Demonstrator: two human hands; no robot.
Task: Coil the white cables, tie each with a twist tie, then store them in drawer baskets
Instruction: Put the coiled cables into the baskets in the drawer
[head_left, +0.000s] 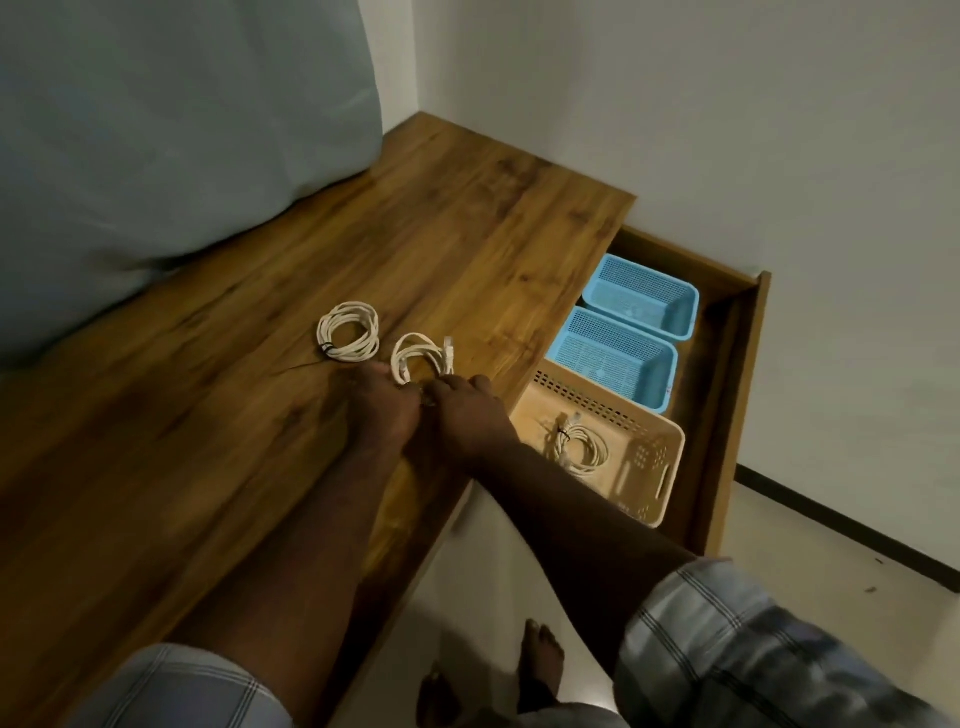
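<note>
Short sleeves on both arms, pale grey-blue cloth crossed with thin dark check lines, cuffs ending above the elbow. Forearms bare down to the left hand (387, 402) and right hand (467, 415). Feet bare too.

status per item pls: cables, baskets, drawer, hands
White coiled cable on the wooden tabletop: tied, lying free.
Second white cable coil: held, being tied.
Third white coil: tied, inside beige plastic basket.
Two blue mesh baskets: empty.
Wooden drawer: open.
Left hand, right hand: pinching the coil.
</note>
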